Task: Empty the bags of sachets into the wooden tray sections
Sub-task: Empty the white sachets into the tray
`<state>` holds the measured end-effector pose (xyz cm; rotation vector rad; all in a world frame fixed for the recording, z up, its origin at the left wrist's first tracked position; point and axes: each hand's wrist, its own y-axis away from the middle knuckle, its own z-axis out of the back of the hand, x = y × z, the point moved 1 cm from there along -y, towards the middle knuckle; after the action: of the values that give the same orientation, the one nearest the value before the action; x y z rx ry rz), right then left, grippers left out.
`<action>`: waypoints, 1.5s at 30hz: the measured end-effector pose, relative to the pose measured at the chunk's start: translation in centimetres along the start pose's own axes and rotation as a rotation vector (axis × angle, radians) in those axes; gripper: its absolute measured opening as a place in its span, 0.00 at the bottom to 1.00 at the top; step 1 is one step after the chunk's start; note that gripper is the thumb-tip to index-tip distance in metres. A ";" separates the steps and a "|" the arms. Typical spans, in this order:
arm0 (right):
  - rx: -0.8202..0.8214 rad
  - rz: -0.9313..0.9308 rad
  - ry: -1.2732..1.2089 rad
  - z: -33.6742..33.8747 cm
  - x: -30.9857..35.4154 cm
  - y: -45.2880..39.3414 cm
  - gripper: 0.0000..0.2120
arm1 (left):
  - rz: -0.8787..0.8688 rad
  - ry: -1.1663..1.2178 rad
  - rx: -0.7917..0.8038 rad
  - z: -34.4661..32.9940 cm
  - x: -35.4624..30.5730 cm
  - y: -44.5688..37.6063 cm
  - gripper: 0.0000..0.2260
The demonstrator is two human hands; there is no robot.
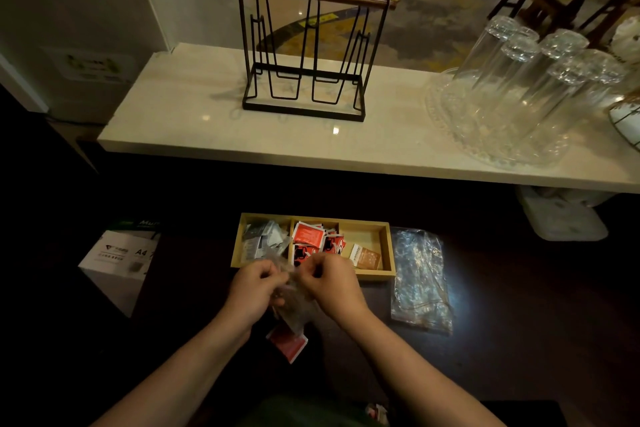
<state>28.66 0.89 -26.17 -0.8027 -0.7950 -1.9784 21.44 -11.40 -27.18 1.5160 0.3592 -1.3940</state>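
A wooden tray (388, 246) with three sections lies on the dark lower counter. Its left section holds grey-white sachets (263, 239), the middle one red sachets (311, 237), the right one a brown sachet (365, 256). Just in front of the tray, my left hand (254, 288) and my right hand (334, 284) both pinch the top of a clear plastic bag (294, 312) that hangs between them. A red sachet (289, 345) shows at the bag's lower end.
A crumpled clear bag (419, 281) lies right of the tray. An A4 paper box (119, 260) stands to the left. On the pale upper counter (194, 128) stand a black wire rack (304, 55) and upturned glasses (526, 80) on a glass tray.
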 end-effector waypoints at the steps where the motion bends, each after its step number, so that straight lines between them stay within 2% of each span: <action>1: -0.055 -0.004 0.073 0.4 -0.3 -0.2 0.04 | -0.017 -0.043 -0.040 0.3 -0.1 0.1 0.12; 4: -0.219 -0.014 0.232 2.6 -1.5 -0.7 0.04 | -0.159 -0.307 -0.177 1.8 -0.5 0.4 0.11; 6: -0.223 0.007 0.350 3.0 -1.5 -0.7 0.04 | -0.236 -0.459 -0.224 2.3 -1.1 0.9 0.13; 11: -0.313 0.222 0.518 2.4 -0.1 0.2 0.08 | -0.259 -0.558 -0.234 1.8 -1.6 1.4 0.11; 13: -0.227 0.394 0.435 2.3 1.0 1.0 0.11 | -0.257 -0.569 -0.219 1.7 -1.7 1.2 0.11; 16: 0.082 0.495 0.371 0.5 2.7 2.3 0.21 | -0.298 -0.573 -0.185 1.5 -1.7 1.2 0.10; 18: 0.101 0.503 0.405 -0.9 2.6 1.9 0.22 | -0.333 -0.544 -0.138 1.5 -1.5 1.2 0.12; 20: 0.051 0.465 0.386 -1.1 2.7 0.9 0.16 | -0.338 -0.485 -0.085 1.6 -1.1 1.2 0.13; 22: -0.004 0.455 0.395 -0.8 2.9 0.3 0.09 | -0.282 -0.257 -0.039 2.1 -0.5 1.3 0.10; 24: -0.040 0.495 0.340 0.1 3.5 0.1 0.06 | -0.186 -0.031 -0.071 3.1 0.3 0.8 0.09; 27: -0.043 0.586 0.193 2.3 5.7 0.4 0.04 | 0.098 0.082 -0.109 4.2 2.4 0.0 0.07; 29: -0.047 0.557 0.071 4.0 7.4 0.3 0.05 | 0.339 0.240 0.016 3.7 3.4 0.1 0.14; 31: -0.061 0.506 -0.021 5.5 8.6 0.1 0.05 | 0.431 0.436 0.162 2.7 3.3 0.7 0.20; 33: -0.073 0.465 -0.085 6.9 9.1 -0.4 0.04 | 0.388 0.558 0.194 1.9 2.3 0.7 0.20; 35: -0.067 0.388 -0.101 8.3 8.8 -0.9 0.04 | 0.275 0.578 0.097 1.6 0.9 0.6 0.16; 37: -0.084 0.318 -0.066 9.8 8.0 -1.7 0.04 | 0.097 0.430 -0.032 2.2 -0.2 0.2 0.13; 40: -0.071 0.231 -0.135 11.8 6.1 -2.5 0.03 | -0.171 0.162 -0.149 3.4 -2.2 -0.1 0.13; 45: -0.012 0.109 -0.196 13.6 2.7 -3.3 0.09 | -0.408 0.032 -0.217 4.9 -5.9 -1.0 0.14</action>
<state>27.84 11.56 -16.75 -1.0368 -0.8342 -1.8293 16.15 -12.51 -21.66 1.3322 0.8493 -1.5847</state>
